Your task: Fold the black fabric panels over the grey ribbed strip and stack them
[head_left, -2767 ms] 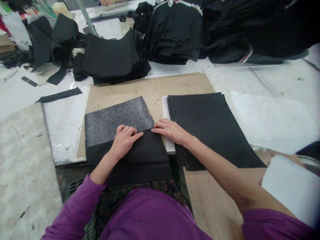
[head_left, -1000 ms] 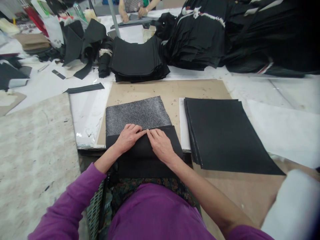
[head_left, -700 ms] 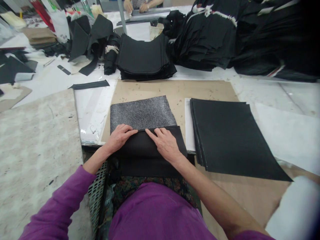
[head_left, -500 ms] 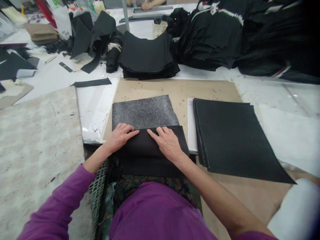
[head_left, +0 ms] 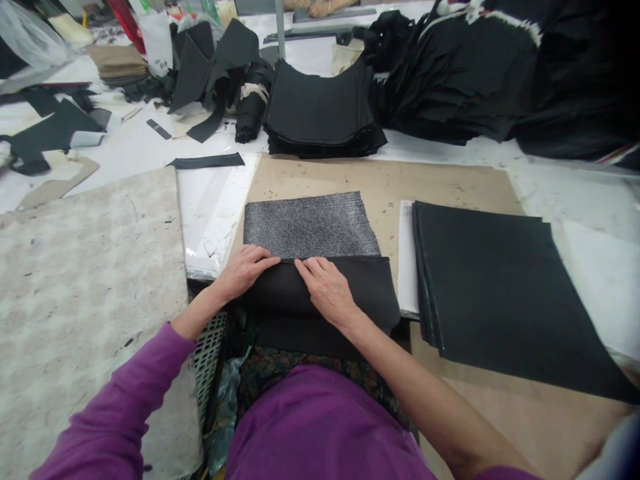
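Observation:
A black fabric piece lies at the table's front edge, its near part hanging over toward my lap. Beyond its straight upper edge shows a grey speckled, ribbed panel. My left hand is at the left part of that edge, fingers curled and thumb pointing inward along it. Close by, my right hand pinches the same edge near its middle, fingertips pressed down. Only a small gap separates the two hands. Whatever lies under the fingertips is hidden.
A tan board lies beneath the work. To the right is a stack of black sheets; another black stack stands behind. Left is a stained pale padded board. Black bundles fill the back right. Another person's hand shows at the top.
The view has swung left, so the table's contents appear farther right. Both hands have moved left along the black piece's edge, and the right hand's fingers are closer together.

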Demonstrator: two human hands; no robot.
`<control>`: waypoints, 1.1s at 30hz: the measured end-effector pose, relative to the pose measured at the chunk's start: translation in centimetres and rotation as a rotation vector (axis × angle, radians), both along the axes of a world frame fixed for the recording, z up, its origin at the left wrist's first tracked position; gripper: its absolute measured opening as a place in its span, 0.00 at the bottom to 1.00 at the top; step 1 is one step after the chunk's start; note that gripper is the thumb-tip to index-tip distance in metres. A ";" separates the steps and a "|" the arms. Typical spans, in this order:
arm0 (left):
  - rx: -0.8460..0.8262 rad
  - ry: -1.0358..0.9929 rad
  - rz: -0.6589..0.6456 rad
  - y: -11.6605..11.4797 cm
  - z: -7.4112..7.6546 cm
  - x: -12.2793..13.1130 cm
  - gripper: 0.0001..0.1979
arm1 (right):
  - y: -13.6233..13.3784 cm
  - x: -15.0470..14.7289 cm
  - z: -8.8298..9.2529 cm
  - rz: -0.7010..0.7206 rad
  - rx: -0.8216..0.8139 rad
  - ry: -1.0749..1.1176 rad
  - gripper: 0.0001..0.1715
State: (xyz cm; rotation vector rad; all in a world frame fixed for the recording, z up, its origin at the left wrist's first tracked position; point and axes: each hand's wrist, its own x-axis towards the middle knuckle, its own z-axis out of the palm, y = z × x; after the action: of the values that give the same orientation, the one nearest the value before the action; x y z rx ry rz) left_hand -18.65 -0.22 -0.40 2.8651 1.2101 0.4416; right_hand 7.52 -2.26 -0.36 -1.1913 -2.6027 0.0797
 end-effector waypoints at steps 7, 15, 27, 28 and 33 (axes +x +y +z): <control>0.010 0.052 -0.005 -0.7 0.6 -2.2 0.16 | 0.4 -0.2 0.8 0.019 0.001 -0.052 0.28; 0.075 0.264 -0.061 -1.3 2.5 -1.4 0.17 | 0.6 -2.3 1.6 0.046 0.030 -0.034 0.20; -0.158 -0.175 0.132 -1.8 0.1 -4.1 0.15 | 0.4 -4.7 0.5 0.082 -0.035 0.012 0.28; -0.148 -0.151 0.118 -1.9 0.2 -4.2 0.15 | 0.4 -4.8 0.6 0.082 -0.035 0.004 0.28; -0.108 0.009 0.080 -2.1 0.7 -4.3 0.18 | 0.2 -5.3 1.2 0.079 -0.022 -0.047 0.28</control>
State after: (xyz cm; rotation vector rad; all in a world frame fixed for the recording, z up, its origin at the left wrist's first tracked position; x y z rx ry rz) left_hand -22.91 -2.29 0.29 2.7394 1.3108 0.3529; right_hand 2.26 -2.03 0.80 -1.1101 -2.6964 0.0985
